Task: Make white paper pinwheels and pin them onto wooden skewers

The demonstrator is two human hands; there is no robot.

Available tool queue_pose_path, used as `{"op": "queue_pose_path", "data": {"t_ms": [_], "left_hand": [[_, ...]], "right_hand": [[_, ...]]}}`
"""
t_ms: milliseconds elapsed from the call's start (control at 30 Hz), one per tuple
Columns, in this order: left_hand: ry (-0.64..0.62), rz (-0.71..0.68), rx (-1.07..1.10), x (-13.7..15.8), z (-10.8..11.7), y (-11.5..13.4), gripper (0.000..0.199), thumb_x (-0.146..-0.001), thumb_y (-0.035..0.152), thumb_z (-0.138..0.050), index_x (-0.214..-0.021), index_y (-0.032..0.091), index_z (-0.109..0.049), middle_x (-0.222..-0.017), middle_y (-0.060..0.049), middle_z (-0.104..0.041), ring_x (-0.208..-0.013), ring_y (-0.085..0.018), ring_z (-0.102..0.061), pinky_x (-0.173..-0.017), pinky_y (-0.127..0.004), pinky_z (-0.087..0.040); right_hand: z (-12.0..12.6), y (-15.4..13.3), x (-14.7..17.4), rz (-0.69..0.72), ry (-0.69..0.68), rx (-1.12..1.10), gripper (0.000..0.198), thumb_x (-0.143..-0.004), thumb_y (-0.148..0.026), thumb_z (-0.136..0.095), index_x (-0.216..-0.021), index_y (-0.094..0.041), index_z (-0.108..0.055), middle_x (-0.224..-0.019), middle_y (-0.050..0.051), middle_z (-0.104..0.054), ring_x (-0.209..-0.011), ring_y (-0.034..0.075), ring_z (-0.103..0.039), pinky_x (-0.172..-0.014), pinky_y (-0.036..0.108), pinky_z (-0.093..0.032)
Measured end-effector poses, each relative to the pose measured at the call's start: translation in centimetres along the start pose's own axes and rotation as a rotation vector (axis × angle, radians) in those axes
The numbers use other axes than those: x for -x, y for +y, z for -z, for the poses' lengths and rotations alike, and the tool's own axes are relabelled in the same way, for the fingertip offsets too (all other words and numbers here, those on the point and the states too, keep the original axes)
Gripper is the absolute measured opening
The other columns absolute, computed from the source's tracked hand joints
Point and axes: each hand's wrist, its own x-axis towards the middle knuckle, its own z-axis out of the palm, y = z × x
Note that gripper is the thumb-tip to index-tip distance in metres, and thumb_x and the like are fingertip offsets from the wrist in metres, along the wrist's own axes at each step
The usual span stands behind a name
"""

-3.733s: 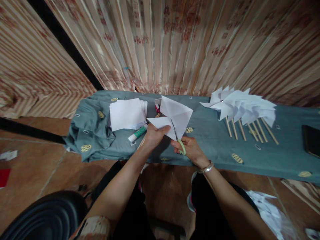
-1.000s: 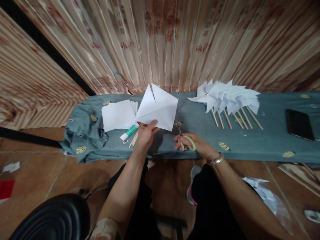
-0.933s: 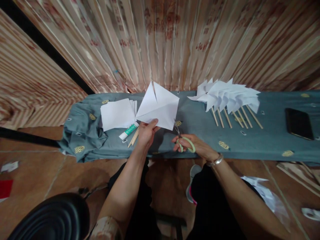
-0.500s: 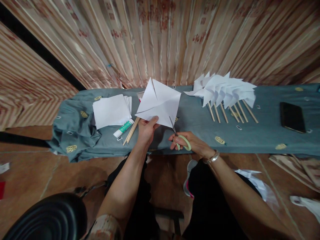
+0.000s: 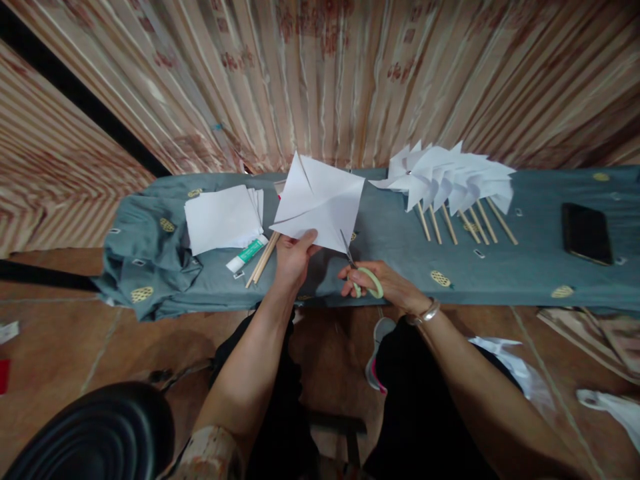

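Note:
A white square sheet of paper [image 5: 325, 197] is pinched at its lower edge by my left hand [image 5: 295, 257], thumb on top. Slits run inward from its top and left corners. My right hand [image 5: 377, 283] grips a pair of scissors [image 5: 371, 283] with pale green handles. The blades are at the paper's lower right corner, one of them showing over the sheet. Left of my left hand lie several wooden sticks [image 5: 264, 260], a green and white glue stick [image 5: 247, 254] and a stack of white paper [image 5: 220, 220].
Overlapping white paper pinwheels [image 5: 445, 175] on wooden sticks lie at the right on the teal cloth [image 5: 525, 267]. Farther right is a dark phone [image 5: 586, 233]. A patterned curtain [image 5: 320, 87] hangs behind. A black round stool [image 5: 95, 433] stands lower left; white scraps [image 5: 510, 363] are at lower right.
The sheet has tilted slightly, its right corner a little higher and its top corner shifted left. Both hands keep their grips, with the scissors still at the lower right corner.

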Motion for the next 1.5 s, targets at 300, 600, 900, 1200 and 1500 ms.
{"op": "queue_pose_path", "data": {"t_ms": [300,600,900,1200,1500], "left_hand": [[0.011,-0.003,0.002,0.03,-0.04,0.04,0.043,-0.058,0.024,-0.076,-0.100,0.019,-0.066,-0.092,-0.005,-0.073,-0.092,-0.023,-0.069,-0.080,-0.035,-0.055],[0.014,-0.003,0.020,-0.01,0.12,0.08,0.046,-0.057,0.023,-0.077,-0.101,0.020,-0.066,-0.098,-0.006,-0.073,-0.088,-0.021,-0.068,-0.076,-0.032,-0.055],[0.030,0.009,0.032,0.08,0.11,0.27,0.048,-0.056,0.023,-0.077,-0.102,0.019,-0.066,-0.093,-0.006,-0.073,-0.082,-0.019,-0.068,-0.070,-0.029,-0.054],[0.035,0.014,0.042,0.03,0.20,0.35,0.049,-0.055,0.024,-0.078,-0.102,0.019,-0.066,-0.095,-0.006,-0.073,-0.084,-0.020,-0.068,-0.070,-0.029,-0.055],[0.052,0.019,0.017,0.02,0.30,0.38,0.048,-0.056,0.025,-0.077,-0.102,0.019,-0.065,-0.094,-0.006,-0.072,-0.083,-0.019,-0.067,-0.069,-0.029,-0.054]], "right_hand": [[-0.01,-0.20,-0.04,-0.013,0.002,-0.026,0.057,-0.069,-0.070,-0.066,-0.085,-0.016,-0.070,-0.071,0.004,-0.071,-0.058,0.011,-0.058,-0.056,0.023,-0.044],[-0.11,-0.33,-0.07,-0.036,-0.011,-0.050,0.056,-0.065,-0.070,-0.070,-0.081,-0.016,-0.069,-0.063,0.001,-0.066,-0.054,0.009,-0.052,-0.051,0.021,-0.040],[-0.05,-0.09,-0.27,-0.032,-0.034,-0.026,0.055,-0.065,-0.067,-0.072,-0.080,-0.014,-0.068,-0.062,0.001,-0.063,-0.053,0.008,-0.050,-0.051,0.022,-0.037],[-0.19,0.07,-0.35,-0.046,-0.027,-0.072,0.054,-0.063,-0.065,-0.074,-0.079,-0.014,-0.068,-0.058,0.000,-0.062,-0.052,0.008,-0.049,-0.051,0.021,-0.037],[-0.31,0.21,-0.51,-0.063,-0.002,-0.102,0.055,-0.058,-0.065,-0.077,-0.077,-0.014,-0.068,-0.056,-0.001,-0.061,-0.050,0.007,-0.050,-0.050,0.021,-0.038]]}}
